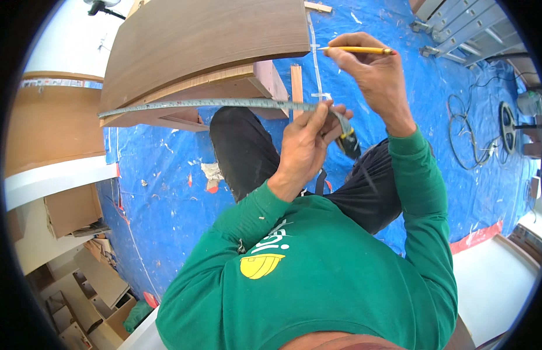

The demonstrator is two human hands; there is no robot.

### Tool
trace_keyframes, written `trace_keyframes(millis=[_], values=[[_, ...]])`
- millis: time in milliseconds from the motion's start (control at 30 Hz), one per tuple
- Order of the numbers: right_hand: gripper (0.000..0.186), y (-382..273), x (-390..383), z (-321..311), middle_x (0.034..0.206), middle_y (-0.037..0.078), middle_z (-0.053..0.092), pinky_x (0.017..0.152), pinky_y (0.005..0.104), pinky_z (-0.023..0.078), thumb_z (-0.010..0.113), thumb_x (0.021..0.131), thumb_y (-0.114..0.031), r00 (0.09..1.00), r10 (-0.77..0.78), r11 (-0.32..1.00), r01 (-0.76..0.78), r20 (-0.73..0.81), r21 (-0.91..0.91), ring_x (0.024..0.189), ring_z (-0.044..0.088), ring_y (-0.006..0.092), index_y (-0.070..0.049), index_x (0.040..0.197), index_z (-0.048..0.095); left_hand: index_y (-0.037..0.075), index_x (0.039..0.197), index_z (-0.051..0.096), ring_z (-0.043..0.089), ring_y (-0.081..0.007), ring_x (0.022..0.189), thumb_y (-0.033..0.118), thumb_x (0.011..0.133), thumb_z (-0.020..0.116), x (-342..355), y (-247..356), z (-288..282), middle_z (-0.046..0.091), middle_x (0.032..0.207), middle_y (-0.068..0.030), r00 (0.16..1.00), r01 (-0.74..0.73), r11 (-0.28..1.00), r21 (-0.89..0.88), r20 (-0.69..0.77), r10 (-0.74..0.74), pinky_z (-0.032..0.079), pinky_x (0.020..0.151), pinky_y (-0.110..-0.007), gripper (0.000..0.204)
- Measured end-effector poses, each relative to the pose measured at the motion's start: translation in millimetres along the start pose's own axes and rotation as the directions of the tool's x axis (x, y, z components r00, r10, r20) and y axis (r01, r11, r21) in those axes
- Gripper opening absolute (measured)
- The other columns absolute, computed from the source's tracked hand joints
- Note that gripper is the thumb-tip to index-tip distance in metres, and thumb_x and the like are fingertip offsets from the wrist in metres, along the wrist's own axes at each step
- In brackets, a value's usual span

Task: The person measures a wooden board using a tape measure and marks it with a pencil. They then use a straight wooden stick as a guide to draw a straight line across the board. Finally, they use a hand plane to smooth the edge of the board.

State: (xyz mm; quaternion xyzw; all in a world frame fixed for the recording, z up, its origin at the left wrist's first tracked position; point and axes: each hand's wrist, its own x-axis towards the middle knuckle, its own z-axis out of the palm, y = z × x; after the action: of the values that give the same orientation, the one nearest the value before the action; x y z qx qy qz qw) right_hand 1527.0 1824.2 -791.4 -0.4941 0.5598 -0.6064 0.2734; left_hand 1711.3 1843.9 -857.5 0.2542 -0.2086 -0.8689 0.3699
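A long steel tape measure blade [224, 103] stretches out to the left along the near edge of a brown wood-grain panel [212, 35]. Its far end meets the panel's left corner. My left hand [306, 143] pinches the blade between thumb and fingers near the panel's right side. Past my fingers the blade bends down to the dark and yellow tape case [348, 143], which hangs beside my knee. In my right hand [379, 81] is a yellow pencil [364, 50], held between thumb and fingers with its tip pointing left, just off the panel's right end.
Under the panel stands a wooden box frame [271, 84]. Blue sheeting [154, 216] covers the floor, with a wood strip [296, 87] on it. An aluminium ladder [469, 29] and a cable reel [506, 128] are at right. Boards and boxes [101, 280] pile up at lower left.
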Motion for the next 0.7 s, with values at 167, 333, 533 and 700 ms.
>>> trace_keyframes(millis=[167,333,533,700], values=[[0.019,12.0,2.2,14.8,0.094,0.001,0.076,0.079,0.0250,0.055,0.079,0.099,-0.019,1.000,-0.001,1.000,0.001,-0.017,0.020,0.089,0.068,0.0078,-0.001,0.107,0.078,-0.010,0.135,0.062,0.067,-0.0347,0.130,0.023,0.112,0.062,-43.5,-33.9,-31.2,0.070,0.132,-0.0195,0.990,0.138,0.974,0.178,0.009,-0.142,0.054,0.117,-0.048,0.040],[0.019,19.0,2.9,22.8,0.094,0.003,0.078,0.079,0.0246,0.055,0.079,0.098,-0.019,1.000,-0.026,0.997,0.027,-0.016,0.068,0.089,0.069,0.0088,-0.001,0.105,0.077,-0.009,0.133,0.065,0.069,-0.0340,0.129,0.016,0.111,0.063,-63.5,-46.1,-53.3,0.072,0.130,-0.0200,0.986,0.165,0.972,0.165,-0.019,-0.164,0.056,0.114,-0.046,0.034],[0.019,15.9,2.5,21.5,0.096,0.006,0.079,0.080,0.0246,0.056,0.077,0.098,-0.017,1.000,0.000,0.994,0.002,-0.019,0.106,0.092,0.072,0.0105,0.000,0.105,0.077,-0.008,0.132,0.067,0.069,-0.0313,0.128,0.017,0.111,0.064,-70.6,-44.4,-67.2,0.073,0.130,-0.0204,0.985,0.166,0.966,0.198,-0.082,-0.152,0.058,0.113,-0.044,0.034],[0.019,17.6,4.3,20.5,0.097,0.008,0.080,0.083,0.0259,0.058,0.076,0.098,-0.017,1.000,0.000,0.996,0.001,-0.002,0.091,0.093,0.074,0.0127,0.001,0.106,0.076,-0.010,0.133,0.066,0.070,-0.0306,0.127,0.017,0.111,0.063,-66.1,-41.6,-77.5,0.072,0.131,-0.0217,0.989,0.136,0.967,0.215,-0.079,-0.122,0.058,0.114,-0.044,0.035]])
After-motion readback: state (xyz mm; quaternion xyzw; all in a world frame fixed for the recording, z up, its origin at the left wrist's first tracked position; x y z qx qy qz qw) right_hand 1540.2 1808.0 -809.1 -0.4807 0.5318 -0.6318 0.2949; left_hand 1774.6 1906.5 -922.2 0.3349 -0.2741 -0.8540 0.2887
